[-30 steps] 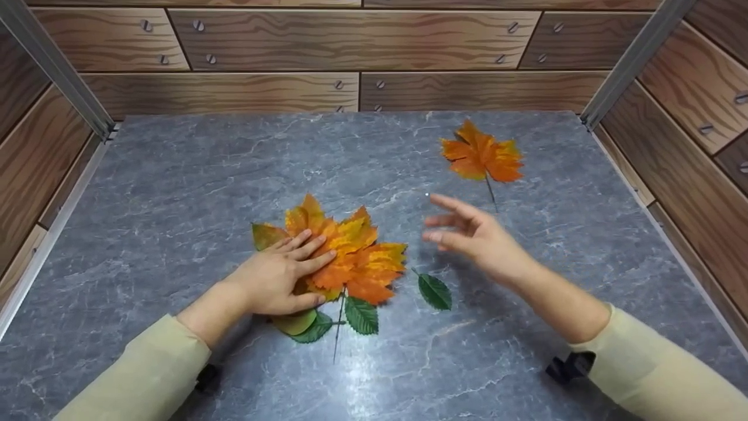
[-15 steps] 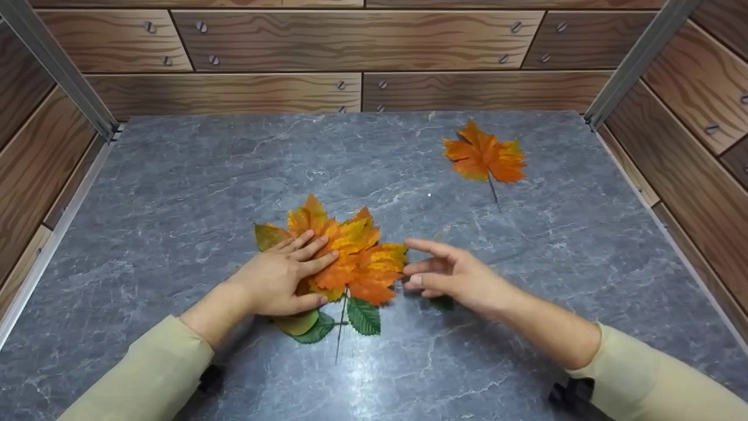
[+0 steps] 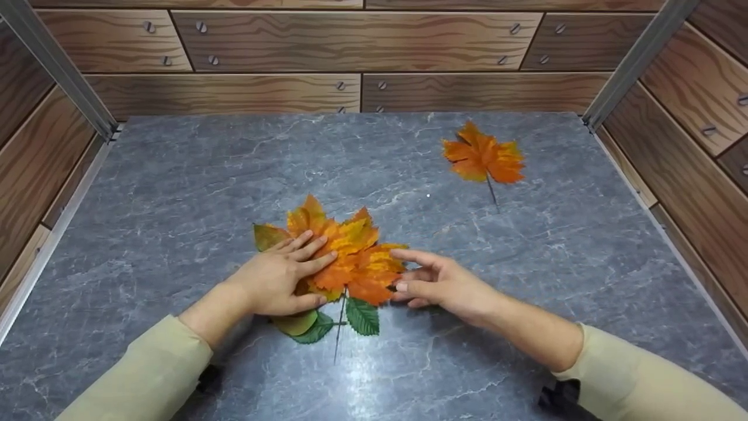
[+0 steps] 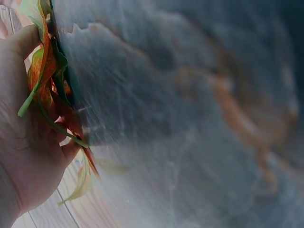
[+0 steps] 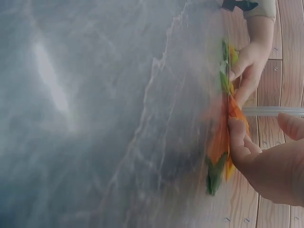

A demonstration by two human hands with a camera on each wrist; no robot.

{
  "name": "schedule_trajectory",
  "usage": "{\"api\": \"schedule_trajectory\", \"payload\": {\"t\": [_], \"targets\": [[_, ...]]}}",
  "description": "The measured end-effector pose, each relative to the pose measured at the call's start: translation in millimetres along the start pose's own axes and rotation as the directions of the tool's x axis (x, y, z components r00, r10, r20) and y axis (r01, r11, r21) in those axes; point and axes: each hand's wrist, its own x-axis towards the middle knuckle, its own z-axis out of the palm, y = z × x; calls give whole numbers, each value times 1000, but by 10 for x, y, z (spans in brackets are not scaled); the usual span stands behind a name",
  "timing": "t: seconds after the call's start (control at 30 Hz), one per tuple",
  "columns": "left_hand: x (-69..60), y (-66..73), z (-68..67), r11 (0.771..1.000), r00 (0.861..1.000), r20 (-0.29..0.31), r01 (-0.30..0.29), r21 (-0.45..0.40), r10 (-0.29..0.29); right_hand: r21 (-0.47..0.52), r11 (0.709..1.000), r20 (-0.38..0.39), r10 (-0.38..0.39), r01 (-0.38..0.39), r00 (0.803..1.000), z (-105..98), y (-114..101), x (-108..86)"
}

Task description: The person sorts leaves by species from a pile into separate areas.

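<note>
In the head view my left hand (image 3: 274,280) rests spread on a pile of orange and yellow artificial leaves (image 3: 356,263). Two dark green leaves (image 3: 363,316), a yellow-green leaf (image 3: 297,321) and a thin stem (image 3: 337,345) stick out at its near side. My right hand (image 3: 447,286) is at the pile's right edge, index finger stretched over the orange leaf, thumb and other fingers low beside it. In the right wrist view a green leaf (image 5: 216,176) lies by that hand, against the orange leaf (image 5: 219,137). The tips of some right fingers are hidden.
A single orange maple leaf (image 3: 484,155) with a dark stem lies at the back right of the grey marbled table (image 3: 234,158). Wood-patterned walls (image 3: 350,41) with metal corner posts (image 3: 67,70) enclose the table's back and sides.
My right hand has come down and left, from the air onto the pile's right edge. The loose green leaf at the right is no longer seen there. The left hand has stayed put.
</note>
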Motion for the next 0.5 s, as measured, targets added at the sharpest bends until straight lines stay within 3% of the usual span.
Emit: {"api": "schedule_trajectory", "payload": {"t": [0.2, 0.5], "targets": [[-4, -2, 6, 1000, 1000, 1, 6, -3, -6, 3, 1000, -42, 4, -4, 999, 109, -3, 64], [-8, -10, 3, 1000, 1000, -5, 6, -17, -6, 86, 996, -103, -16, 25, 994, 229, -11, 162]]}}
